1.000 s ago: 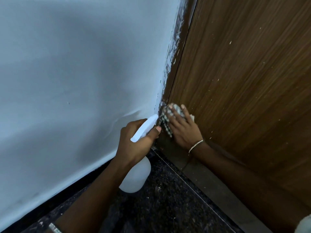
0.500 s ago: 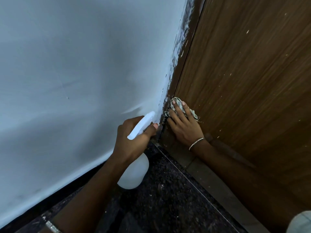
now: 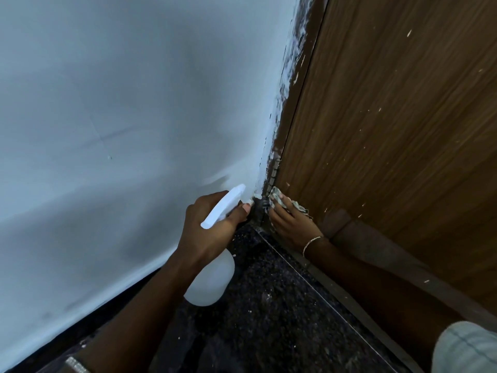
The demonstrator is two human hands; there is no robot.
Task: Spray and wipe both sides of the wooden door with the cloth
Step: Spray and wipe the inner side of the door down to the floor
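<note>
The brown wooden door [image 3: 390,130] fills the right side and carries pale specks. Low on it, beside the hinge edge, my right hand [image 3: 290,224] holds the bunched checked cloth [image 3: 299,206] against the wood, with cloth showing past my fingertips. My left hand [image 3: 212,232] grips the neck of a white spray bottle [image 3: 212,281]. Its nozzle points into the corner where wall and door frame meet, just left of the cloth.
A pale blue wall [image 3: 121,130] covers the left. The dark door frame [image 3: 298,90] is smeared with white paint. Below lie the dark speckled floor [image 3: 269,305] and a threshold strip [image 3: 349,297]. My knee in light fabric [image 3: 468,348] sits at the bottom right.
My right hand and the cloth slid slightly down and left, closer to the hinge corner, and the cloth is more bunched. The bottle hand stayed almost where it was.
</note>
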